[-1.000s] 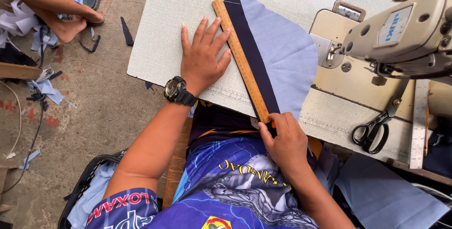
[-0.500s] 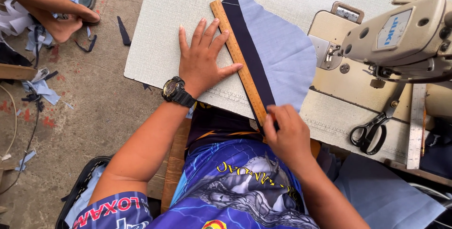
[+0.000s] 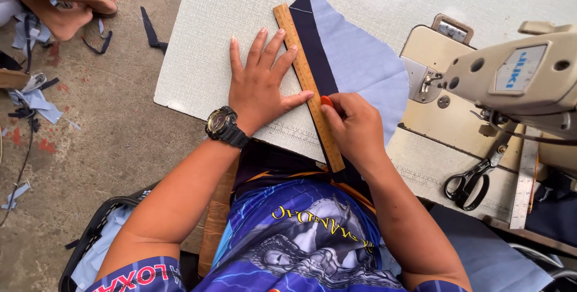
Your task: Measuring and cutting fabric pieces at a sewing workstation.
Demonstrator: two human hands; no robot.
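Our right hand [image 3: 354, 127] pinches orange chalk [image 3: 325, 101] against the ruler [image 3: 306, 79], while our left hand [image 3: 259, 85] presses it down, fingers spread. We judge we're mid-line on the dark fabric [image 3: 315, 57] on the table [image 3: 240, 3]; next calls for a steady ruler.

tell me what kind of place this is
Most likely a tailoring or garment workshop: a sewing machine stands on the white table, scissors lie beside it, and fabric scraps litter the floor.
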